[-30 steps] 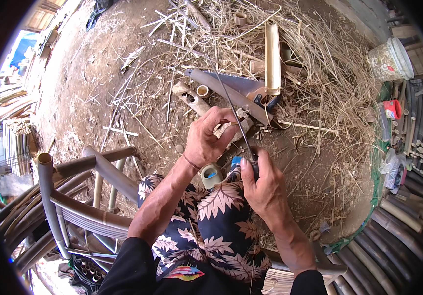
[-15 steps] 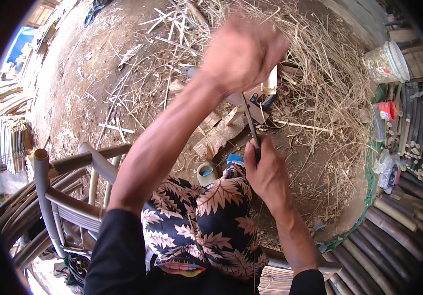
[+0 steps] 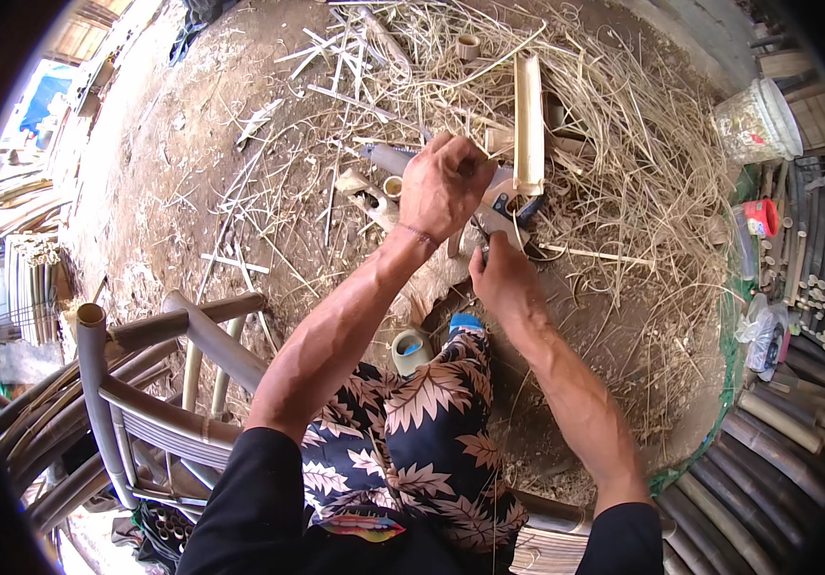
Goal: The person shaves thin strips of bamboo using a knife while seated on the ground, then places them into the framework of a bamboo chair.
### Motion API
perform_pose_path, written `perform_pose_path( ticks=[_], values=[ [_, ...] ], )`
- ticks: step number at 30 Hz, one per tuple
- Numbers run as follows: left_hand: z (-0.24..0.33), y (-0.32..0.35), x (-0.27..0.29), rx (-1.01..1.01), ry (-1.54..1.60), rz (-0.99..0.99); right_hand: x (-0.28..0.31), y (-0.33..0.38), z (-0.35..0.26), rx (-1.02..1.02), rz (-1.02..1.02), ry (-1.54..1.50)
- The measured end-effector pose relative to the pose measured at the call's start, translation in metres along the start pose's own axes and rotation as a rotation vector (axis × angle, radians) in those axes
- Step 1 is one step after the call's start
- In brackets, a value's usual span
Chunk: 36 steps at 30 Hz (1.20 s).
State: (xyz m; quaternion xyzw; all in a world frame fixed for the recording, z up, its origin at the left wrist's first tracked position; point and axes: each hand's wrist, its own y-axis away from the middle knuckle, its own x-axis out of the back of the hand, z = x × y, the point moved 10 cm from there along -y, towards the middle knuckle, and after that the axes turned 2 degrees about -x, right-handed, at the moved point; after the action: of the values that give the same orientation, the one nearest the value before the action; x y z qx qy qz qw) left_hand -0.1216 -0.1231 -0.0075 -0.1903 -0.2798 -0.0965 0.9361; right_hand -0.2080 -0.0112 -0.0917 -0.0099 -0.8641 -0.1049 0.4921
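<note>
The left hand point(image 3: 444, 187) curls farther out, whether gripping I cannot tell; the nearer right hand point(image 3: 510, 280) clamps a slender tool point(image 3: 483, 241).

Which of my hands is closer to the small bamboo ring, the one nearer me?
Your left hand, just right of the small bamboo ring. Your right hand is farther right and closer to your body.

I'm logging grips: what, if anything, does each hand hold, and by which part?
The right hand grips a thin dark tool by its near end; whether the curled left hand holds anything cannot be told.
</note>
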Motion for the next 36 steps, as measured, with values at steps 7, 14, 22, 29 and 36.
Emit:
perform_pose_path(
  ticks=[7,14,22,29,36],
  values=[
    [-0.009,0.016,0.011,-0.020,0.075,0.150,-0.034,0.012,0.010,0.138,-0.027,-0.279],
    [-0.033,0.032,0.028,0.011,0.042,0.128,-0.229,0.115,0.182,-0.319,-0.321,-0.092],
    [-0.069,0.002,0.162,-0.017,0.599,0.428,-0.198,0.141,0.150,-0.453,-0.737,-0.475],
    [-0.080,0.062,0.121,0.079,0.955,0.485,-0.141,0.108,0.164,-0.510,-0.266,-0.334],
    [-0.080,0.092,0.058,0.115,0.798,0.480,-0.180,0.047,0.144,-0.227,-0.129,-0.367]
  ],
)
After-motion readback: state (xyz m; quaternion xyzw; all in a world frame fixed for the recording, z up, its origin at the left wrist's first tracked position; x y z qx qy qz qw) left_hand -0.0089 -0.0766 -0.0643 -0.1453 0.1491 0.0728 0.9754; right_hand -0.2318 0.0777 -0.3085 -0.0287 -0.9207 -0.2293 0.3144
